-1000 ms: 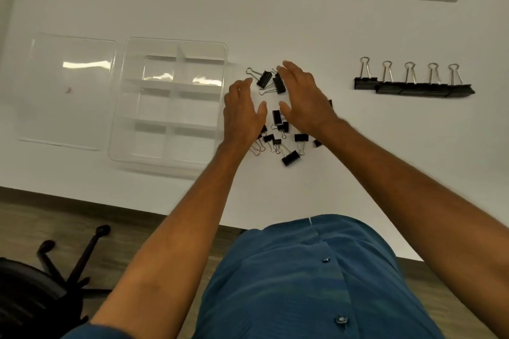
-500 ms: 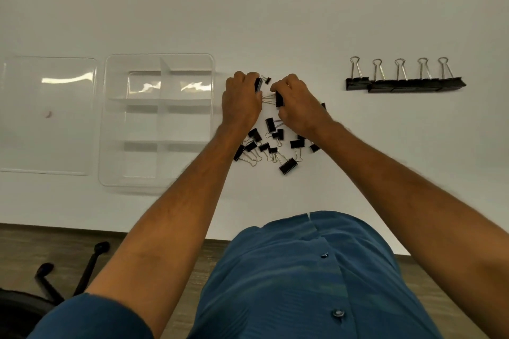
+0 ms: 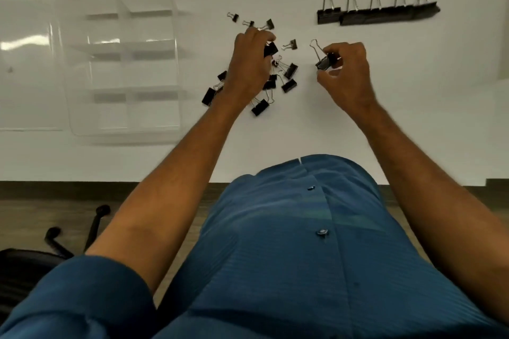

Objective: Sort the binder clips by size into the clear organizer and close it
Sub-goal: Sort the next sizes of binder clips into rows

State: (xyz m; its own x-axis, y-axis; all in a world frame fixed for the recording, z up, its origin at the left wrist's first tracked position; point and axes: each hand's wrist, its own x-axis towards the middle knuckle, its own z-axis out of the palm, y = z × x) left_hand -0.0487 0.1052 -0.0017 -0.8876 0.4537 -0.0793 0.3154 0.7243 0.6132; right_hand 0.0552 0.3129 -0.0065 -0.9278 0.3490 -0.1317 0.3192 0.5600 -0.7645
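Lay scattered at upper centre of the frame: a loose pile of black binder clips [image 3: 289, 70] on the white table [image 3: 248, 157], partly hidden beneath the left hand [image 3: 249, 69]. Curled over the middle of that pile, fingers bent round one black clip [image 3: 271, 49]; probably pinched between thumb and fingertips, though motion blur left the hold unclear. Sat three small clips [image 3: 252, 23] just above the knuckles, apart from the heap. Gripped in the right hand [image 3: 348, 71], to the right of the pile, another medium clip [image 3: 325, 62], pinched at its black body with one wire handle pointing up and left. Stood in a neat row of five large clips [image 3: 377, 12] at upper right, bodies touching edge to edge, wire handles pointing away, well apart from both hands. Rested at upper left the clear organizer [image 3: 121, 63], open, its dividers forming two columns of compartments, with no clip visible inside. Lay beside it, at the far left edge, its clear lid [image 3: 24, 82], flat on the table. Crossed the lower frame both bare forearms and a blue buttoned shirt [image 3: 289, 256]; showed at lower left a black chair base [image 3: 55, 239] on the floor.
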